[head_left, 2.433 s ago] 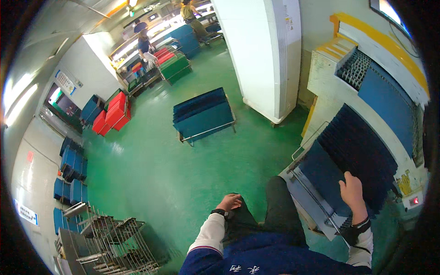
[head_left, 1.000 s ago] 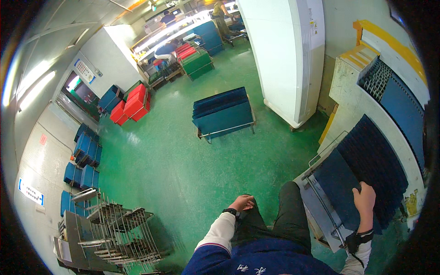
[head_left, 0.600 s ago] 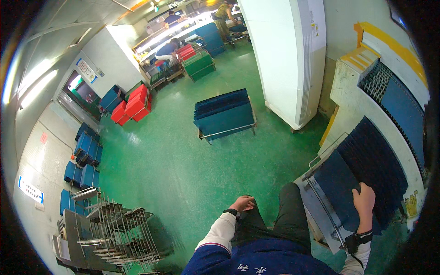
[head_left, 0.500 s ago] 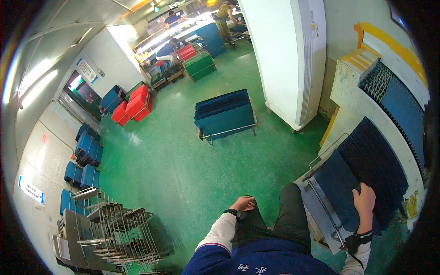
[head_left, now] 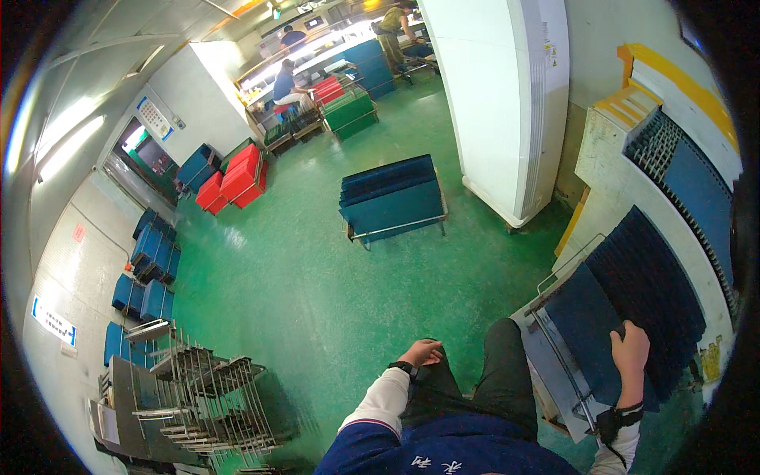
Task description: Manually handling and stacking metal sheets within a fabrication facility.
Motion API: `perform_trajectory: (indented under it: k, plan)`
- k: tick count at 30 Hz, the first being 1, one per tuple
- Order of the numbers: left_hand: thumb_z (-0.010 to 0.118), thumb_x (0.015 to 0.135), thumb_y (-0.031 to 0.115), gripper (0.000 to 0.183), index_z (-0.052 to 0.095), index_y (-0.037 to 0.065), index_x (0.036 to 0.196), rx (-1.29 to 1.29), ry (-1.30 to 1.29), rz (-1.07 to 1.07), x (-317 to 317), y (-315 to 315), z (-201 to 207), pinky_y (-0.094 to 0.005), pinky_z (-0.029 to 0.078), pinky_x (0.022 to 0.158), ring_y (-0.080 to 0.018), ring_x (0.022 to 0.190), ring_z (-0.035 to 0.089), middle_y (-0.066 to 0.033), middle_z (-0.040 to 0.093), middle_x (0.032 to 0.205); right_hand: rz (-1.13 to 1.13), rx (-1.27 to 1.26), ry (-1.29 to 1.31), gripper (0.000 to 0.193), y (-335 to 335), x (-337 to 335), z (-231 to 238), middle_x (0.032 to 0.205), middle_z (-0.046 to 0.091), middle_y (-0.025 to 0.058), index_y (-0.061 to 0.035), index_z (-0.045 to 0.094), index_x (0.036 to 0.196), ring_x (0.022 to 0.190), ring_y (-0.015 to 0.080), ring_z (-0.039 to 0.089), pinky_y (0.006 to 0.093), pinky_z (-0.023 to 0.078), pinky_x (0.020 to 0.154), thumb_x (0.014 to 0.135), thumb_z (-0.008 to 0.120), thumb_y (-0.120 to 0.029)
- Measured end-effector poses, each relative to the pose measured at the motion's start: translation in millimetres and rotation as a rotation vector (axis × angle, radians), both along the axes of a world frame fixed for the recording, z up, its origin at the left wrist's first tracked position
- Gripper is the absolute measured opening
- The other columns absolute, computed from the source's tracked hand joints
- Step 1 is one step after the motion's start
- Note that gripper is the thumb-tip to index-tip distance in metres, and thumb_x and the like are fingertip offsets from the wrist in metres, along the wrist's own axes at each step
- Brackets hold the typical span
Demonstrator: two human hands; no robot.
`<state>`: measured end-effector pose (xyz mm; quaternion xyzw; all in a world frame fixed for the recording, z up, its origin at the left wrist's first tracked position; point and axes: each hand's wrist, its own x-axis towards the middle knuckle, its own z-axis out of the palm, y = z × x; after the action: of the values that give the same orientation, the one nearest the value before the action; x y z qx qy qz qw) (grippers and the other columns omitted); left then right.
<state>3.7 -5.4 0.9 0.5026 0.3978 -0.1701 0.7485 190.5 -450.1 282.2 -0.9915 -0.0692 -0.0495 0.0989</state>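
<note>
At the lower right, a metal rack (head_left: 564, 360) holds a row of thin dark blue panels (head_left: 645, 277) standing on edge, close together. My right hand (head_left: 631, 348) is closed at the edge of the front blue panel (head_left: 584, 331), its fingers partly hidden behind it. The panel leans toward me against the rack's bar. My left hand (head_left: 422, 353) rests by my left thigh, its fingers curled in, and nothing shows in it. A watch sits on the left wrist and a black band on the right.
A machine with a slotted conveyor (head_left: 687, 178) stands beside the rack. Ahead are a tall white cabinet (head_left: 503, 119) and another rack of blue panels (head_left: 393, 207). Empty metal racks (head_left: 210, 388) stand at lower left; red bins (head_left: 242, 178) lie farther off. Other people work at a lit bench.
The view has shifted slightly. A seated person at the far bench now sits more upright. My hands have hardly moved, the right one still on the panel.
</note>
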Motion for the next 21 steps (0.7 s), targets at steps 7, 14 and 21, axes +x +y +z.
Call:
perform_trajectory:
  k: [7, 14, 21]
  plan:
    - [0.058, 0.084, 0.029, 0.04, 0.05, 0.0, 0.111, -0.023, 0.01, 0.014, -0.5, 1.3, -3.1, -0.0245, 0.05, 0.049, -0.0165, 0.057, 0.06, -0.0123, 0.063, 0.077, -0.016, 0.008, 0.057, 0.037, 6.9, -2.2, 8.9, 0.09, 0.06, 0.0222, 0.0016, 0.058, 0.102, 0.088, 0.0363, 0.056, 0.0429, 0.043, 0.077, 0.072, 0.065, -0.02]
    - [0.059, 0.084, 0.029, 0.039, 0.051, 0.001, 0.109, -0.021, 0.025, -0.006, 0.7, 0.7, 5.7, -0.0251, 0.049, 0.049, -0.0168, 0.057, 0.06, -0.0131, 0.062, 0.077, -0.004, -0.008, 0.019, 0.038, 2.2, 0.4, 3.5, 0.091, 0.06, 0.0216, 0.0007, 0.057, 0.103, 0.088, 0.0361, 0.056, 0.0432, 0.043, 0.077, 0.073, 0.065, -0.021]
    - [0.059, 0.084, 0.027, 0.039, 0.05, 0.001, 0.11, -0.014, 0.037, -0.004, 3.9, -3.7, 15.6, -0.0251, 0.049, 0.049, -0.0166, 0.057, 0.059, -0.0116, 0.062, 0.076, -0.025, -0.015, 0.021, 0.037, 5.7, -1.7, 7.2, 0.091, 0.061, 0.0205, 0.0005, 0.058, 0.102, 0.088, 0.0353, 0.056, 0.0423, 0.044, 0.077, 0.073, 0.065, -0.02]
